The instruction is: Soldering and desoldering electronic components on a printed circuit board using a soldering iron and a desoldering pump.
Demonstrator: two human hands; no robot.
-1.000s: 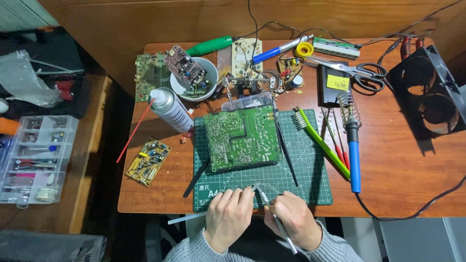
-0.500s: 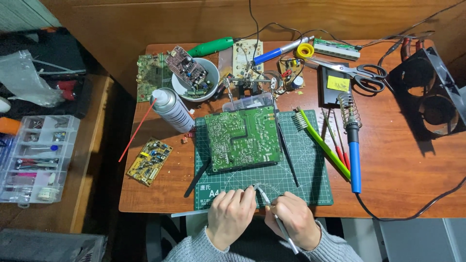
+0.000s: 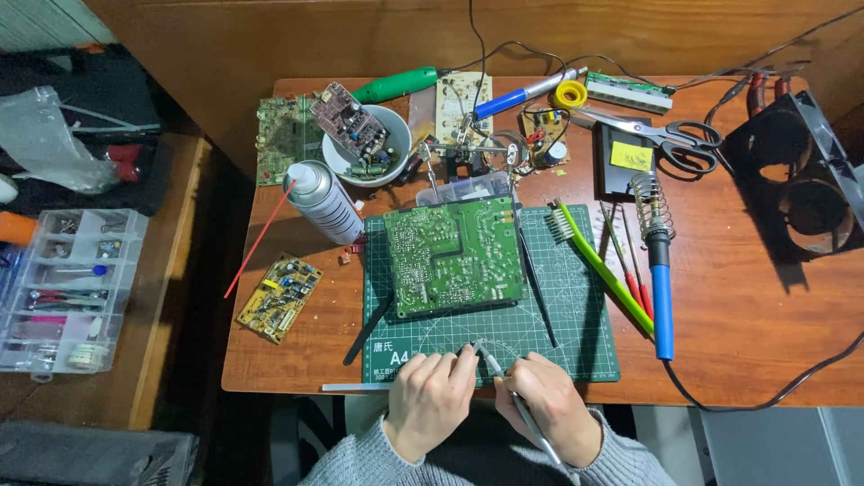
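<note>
My left hand [image 3: 429, 399] and my right hand [image 3: 546, 406] rest close together at the near edge of a green cutting mat [image 3: 576, 333]. The right hand grips a slim silver pen-like tool [image 3: 507, 391] whose tip points up-left to the fingertips of the left hand. The left fingers are pinched at that tip; whether they hold something small I cannot tell. A large green circuit board [image 3: 454, 255] lies on the mat just beyond the hands.
A blue-handled soldering iron [image 3: 660, 288] in its coil stand, a green brush [image 3: 601, 265], scissors [image 3: 670, 133], a spray can [image 3: 323, 202], a white bowl of parts [image 3: 367, 144], a small yellow board [image 3: 280, 297], a black fan [image 3: 801, 175], and a parts organiser [image 3: 63, 288] at left.
The hands have stayed at the mat's near edge with almost no movement; the tool keeps the same angle.
</note>
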